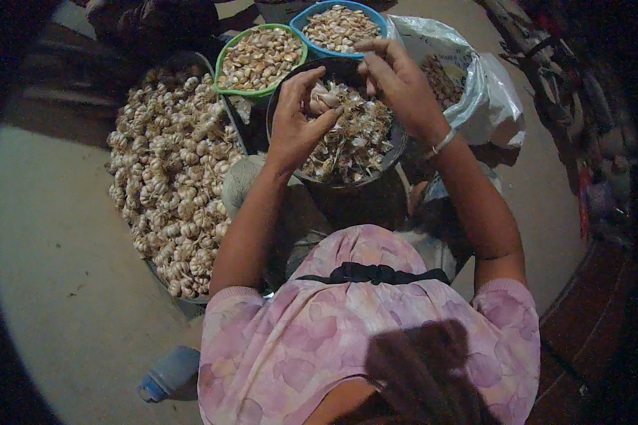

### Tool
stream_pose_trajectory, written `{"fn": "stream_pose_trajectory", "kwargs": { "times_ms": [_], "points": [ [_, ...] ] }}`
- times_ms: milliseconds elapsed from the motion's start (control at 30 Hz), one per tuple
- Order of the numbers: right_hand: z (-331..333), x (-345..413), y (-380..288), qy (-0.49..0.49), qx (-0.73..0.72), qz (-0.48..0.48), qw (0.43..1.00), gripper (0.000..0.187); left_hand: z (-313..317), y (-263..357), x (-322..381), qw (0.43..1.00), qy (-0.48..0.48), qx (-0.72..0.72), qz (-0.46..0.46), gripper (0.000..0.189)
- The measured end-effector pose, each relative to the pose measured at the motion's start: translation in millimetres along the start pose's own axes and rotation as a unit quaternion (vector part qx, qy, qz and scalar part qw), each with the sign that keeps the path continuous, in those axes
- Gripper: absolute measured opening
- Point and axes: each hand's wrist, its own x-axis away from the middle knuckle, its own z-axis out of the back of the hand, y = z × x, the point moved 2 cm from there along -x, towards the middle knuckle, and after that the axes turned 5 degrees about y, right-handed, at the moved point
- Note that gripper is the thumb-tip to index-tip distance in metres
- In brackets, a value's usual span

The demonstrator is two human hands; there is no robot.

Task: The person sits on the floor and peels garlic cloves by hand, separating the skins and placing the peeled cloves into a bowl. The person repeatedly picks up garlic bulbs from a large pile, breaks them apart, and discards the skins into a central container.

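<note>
My left hand (299, 114) is curled over a black tub (391, 164), its fingers around a pale garlic bulb (323, 96). My right hand (396, 79) is raised over the tub's right side, thumb and fingers bent close together; whether a small piece sits between them cannot be told. Under both hands, the tub holds dry garlic skins and stalks (353, 141). Beyond it stand a green-rimmed basin (304, 50) and a blue basin (385, 24), both full of loose garlic cloves. To the left lies a big heap of whole garlic bulbs (175, 180).
An open white woven sack (484, 95) with brownish contents stands at the right. A blue object (169, 372), perhaps a shoe, is on the floor at lower left. Wood-like debris (569, 90) lies along the far right. Dark fabric (64, 95) shows at upper left.
</note>
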Motion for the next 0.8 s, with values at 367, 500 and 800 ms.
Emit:
{"fn": "stream_pose_trajectory", "kwargs": {
  "times_ms": [367,500,800],
  "points": [
    [-4,38,35,-0.108,0.116,-0.041,0.986,0.030,-6,4,2,0.991,-0.109,-0.067,-0.035,0.063],
    [0,40,36,-0.128,0.020,-0.115,0.985,0.029,-7,8,4,0.984,-0.138,-0.078,-0.082,0.060],
    [-3,45,49,-0.026,-0.071,-0.194,0.978,0.019,-10,-1,4,0.995,-0.098,0.017,0.023,0.056]
  ]
}}
